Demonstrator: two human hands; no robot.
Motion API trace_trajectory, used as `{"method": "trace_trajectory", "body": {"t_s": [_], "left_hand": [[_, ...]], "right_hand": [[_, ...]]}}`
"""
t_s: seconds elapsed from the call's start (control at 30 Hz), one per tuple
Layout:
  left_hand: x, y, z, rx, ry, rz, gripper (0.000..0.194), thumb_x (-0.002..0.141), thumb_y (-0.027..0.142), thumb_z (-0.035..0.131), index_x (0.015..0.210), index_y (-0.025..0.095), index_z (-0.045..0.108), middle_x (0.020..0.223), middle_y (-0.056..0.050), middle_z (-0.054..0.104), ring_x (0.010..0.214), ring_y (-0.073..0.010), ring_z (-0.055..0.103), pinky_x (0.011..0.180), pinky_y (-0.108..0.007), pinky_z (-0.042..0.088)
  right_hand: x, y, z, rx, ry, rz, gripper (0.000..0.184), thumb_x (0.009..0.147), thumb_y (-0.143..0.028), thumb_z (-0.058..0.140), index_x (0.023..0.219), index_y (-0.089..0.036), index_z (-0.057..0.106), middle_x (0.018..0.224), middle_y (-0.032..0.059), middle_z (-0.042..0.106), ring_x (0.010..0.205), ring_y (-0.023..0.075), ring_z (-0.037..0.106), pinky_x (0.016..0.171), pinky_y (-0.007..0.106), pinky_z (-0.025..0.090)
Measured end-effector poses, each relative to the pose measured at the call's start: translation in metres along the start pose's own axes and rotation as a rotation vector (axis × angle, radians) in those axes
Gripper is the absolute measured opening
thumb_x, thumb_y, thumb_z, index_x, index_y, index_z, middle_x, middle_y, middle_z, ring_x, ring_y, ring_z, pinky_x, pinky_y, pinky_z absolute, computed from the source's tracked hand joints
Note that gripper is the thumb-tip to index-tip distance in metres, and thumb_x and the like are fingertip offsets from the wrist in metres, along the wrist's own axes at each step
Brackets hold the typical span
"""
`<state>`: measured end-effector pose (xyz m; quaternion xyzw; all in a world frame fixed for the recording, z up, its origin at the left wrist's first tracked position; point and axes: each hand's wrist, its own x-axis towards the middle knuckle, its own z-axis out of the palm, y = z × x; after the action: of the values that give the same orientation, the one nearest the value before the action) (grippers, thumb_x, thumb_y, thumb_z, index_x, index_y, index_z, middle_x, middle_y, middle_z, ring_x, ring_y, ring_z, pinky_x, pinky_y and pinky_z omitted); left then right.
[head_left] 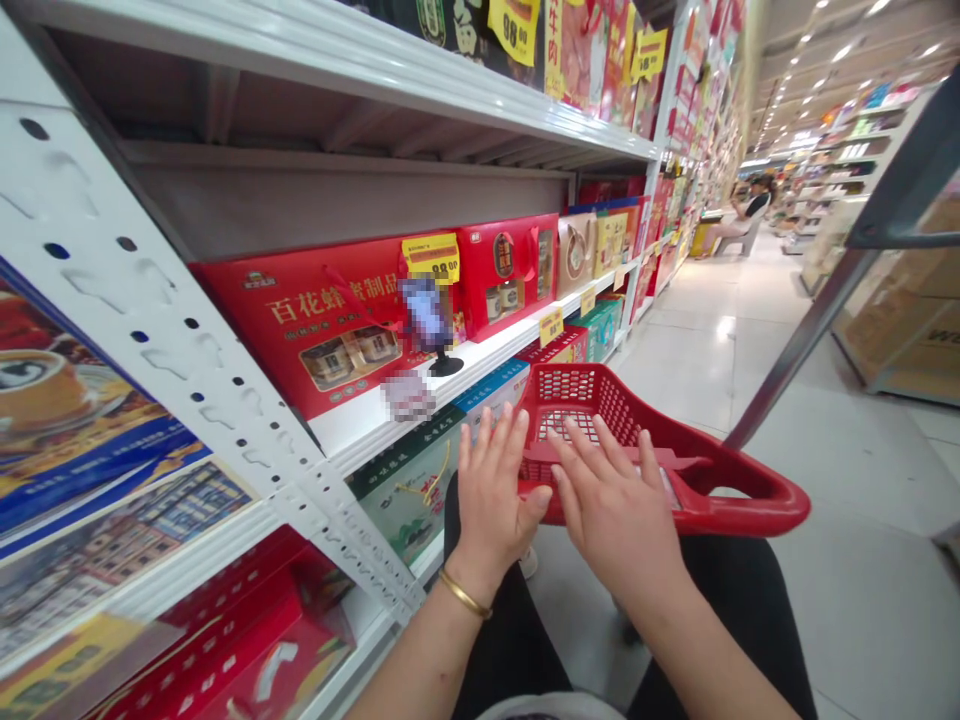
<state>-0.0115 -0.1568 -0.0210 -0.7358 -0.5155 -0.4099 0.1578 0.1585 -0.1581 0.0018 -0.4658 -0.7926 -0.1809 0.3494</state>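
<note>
**Hands.** Left hand (495,490) with a gold bangle (465,593) at its wrist, and right hand (615,500), side by side at 12 o'clock from the wearer's lap. Both are palm down, with the fingers (592,445) spread apart and clamped on nothing. Whether the fingertips touch the basket cannot be told.

**Main item.** Red plastic shopping basket (739,500) with a latticed wall, directly under and ahead of the hands. Its near rim curves off toward 3 o'clock, and its far corner almost meets the lowest shelf goods. The interior is only partly visible behind the hands.

**Edges and room.** White perforated steel shelf upright (202,350) at 9 to 10 o'clock, its edge running down just beside the left hand. Green-and-white gift box (405,495) just left of the left hand, very near it. Blue-and-white box (491,395) just beyond the fingers at 11 o'clock. Tiled aisle floor (697,370) extends from 12 to 2 o'clock, well apart from the hands. Metal cart tube (795,350) rises at 2 o'clock.

**Surroundings.** Red honey gift box (315,320) on the shelf at 10 o'clock, with a yellow price tag (430,257) and a blurred display stand (427,320) before it. Cardboard cartons (907,300) at 3 o'clock. Seated person (742,215) far off at 1 o'clock.
</note>
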Motion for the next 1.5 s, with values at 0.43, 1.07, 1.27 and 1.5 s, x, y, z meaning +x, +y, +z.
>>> {"method": "trace_trajectory", "body": {"t_s": [0.43, 1.07, 1.27, 1.5], "left_hand": [[0.001, 0.000, 0.002, -0.042, 0.011, -0.023, 0.083, 0.101, 0.072, 0.011, 0.160, 0.019, 0.035, 0.164, -0.013, 0.039, 0.156, -0.0309, 0.027, 0.127, -0.057, 0.016], [0.003, -0.005, 0.006, -0.077, 0.033, -0.036, 0.080, 0.102, 0.070, 0.015, 0.162, 0.019, 0.032, 0.166, -0.014, 0.034, 0.156, -0.0306, 0.025, 0.127, -0.056, 0.015], [0.003, -0.005, 0.008, -0.106, 0.030, -0.035, 0.082, 0.101, 0.072, 0.014, 0.162, 0.019, 0.032, 0.166, -0.014, 0.036, 0.156, -0.0304, 0.026, 0.127, -0.054, 0.017], [0.002, -0.008, 0.009, -0.100, 0.020, -0.027, 0.081, 0.102, 0.069, 0.014, 0.161, 0.018, 0.034, 0.165, -0.015, 0.037, 0.155, -0.0305, 0.029, 0.126, -0.054, 0.020]], "right_hand": [[-0.007, -0.002, 0.007, 0.031, 0.038, -0.070, 0.039, 0.102, -0.025, 0.051, 0.138, -0.021, 0.062, 0.148, 0.0054, 0.058, 0.140, 0.0289, 0.053, 0.121, 0.050, 0.035], [-0.007, 0.004, 0.002, 0.025, 0.086, -0.043, 0.035, 0.101, -0.028, 0.056, 0.135, -0.025, 0.064, 0.147, 0.0032, 0.060, 0.137, 0.0266, 0.056, 0.124, 0.051, 0.031], [-0.035, 0.057, -0.016, -0.011, 0.151, 0.188, 0.041, 0.102, -0.026, 0.051, 0.142, -0.023, 0.058, 0.151, 0.0091, 0.055, 0.144, 0.0299, 0.048, 0.123, 0.058, 0.031], [-0.011, 0.010, -0.001, 0.017, 0.026, 0.059, 0.040, 0.101, -0.025, 0.053, 0.140, -0.026, 0.061, 0.153, 0.0058, 0.054, 0.147, 0.0285, 0.044, 0.125, 0.055, 0.029]]}}
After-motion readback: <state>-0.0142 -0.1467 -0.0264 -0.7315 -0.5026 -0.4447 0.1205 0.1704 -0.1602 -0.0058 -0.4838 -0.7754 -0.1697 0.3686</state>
